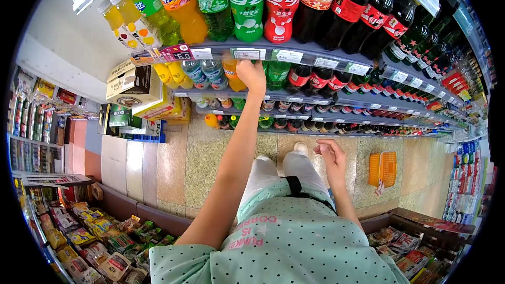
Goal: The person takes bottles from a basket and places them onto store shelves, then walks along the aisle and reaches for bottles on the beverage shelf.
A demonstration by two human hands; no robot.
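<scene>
My left hand (251,77) reaches into the second shelf row with its fingers curled against an orange soda bottle (231,71). That bottle looks slightly blurred, and part of the grip is hidden behind my hand and the upper shelf edge. Beside it on the left stand clear bottles with blue labels (213,72); to the right is a green soda bottle (277,75), then cola bottles (318,80). My right hand (332,156) hangs near my right hip, its fingers loosely bent and holding nothing.
Big soda bottles (246,8) line the upper shelf, above a price-tag strip (248,53). Cardboard boxes (134,87) are stacked left of the shelves. An orange basket (383,169) sits on the floor at right. Bins of packaged snacks (100,236) lie behind me on both sides.
</scene>
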